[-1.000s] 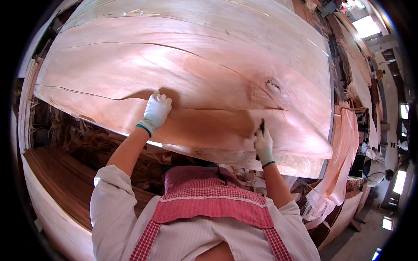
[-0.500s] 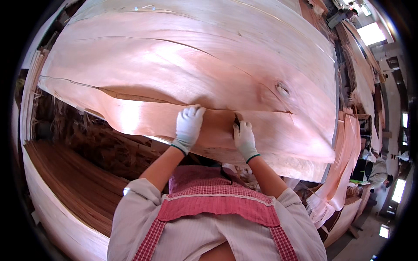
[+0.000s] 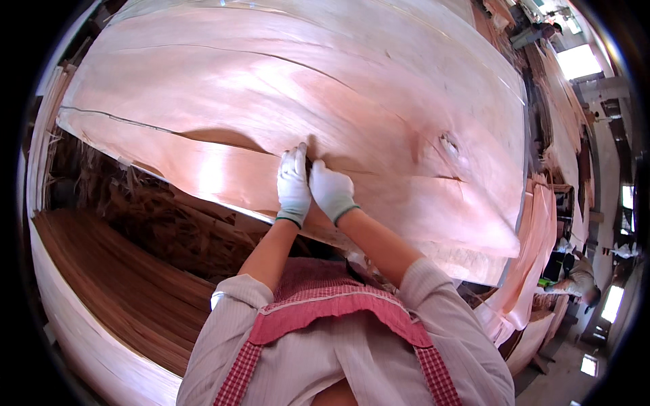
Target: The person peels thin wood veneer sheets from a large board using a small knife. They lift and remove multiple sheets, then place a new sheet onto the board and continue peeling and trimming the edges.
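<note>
A large pale-pink wood veneer sheet (image 3: pixel 406 216) lies over the stack before me, with a long split running across its near part. The veneer bulges up along the split, left of my hands. My left hand (image 3: pixel 294 186), in a white glove, rests on the near strip with its fingers stretched forward to the split. Close beside it on the right, my gloved right hand (image 3: pixel 330 191) is closed around a small dark tool (image 3: pixel 309 164). Only a bit of that tool shows between the hands, so its exact kind is hidden. A knot hole (image 3: pixel 448 145) lies farther right.
Brown stacked veneer sheets (image 3: pixel 122 284) stand at the lower left, beside a heap of torn scraps (image 3: pixel 162 216). Loose veneer pieces (image 3: pixel 528 250) hang past the right edge. Two other people work at the right, one far off (image 3: pixel 535 34), one nearer (image 3: pixel 581 281).
My right hand has moved left along the split, up against my left hand. The left hand's fingers have straightened from a curled grip. The raised strip lies flatter.
</note>
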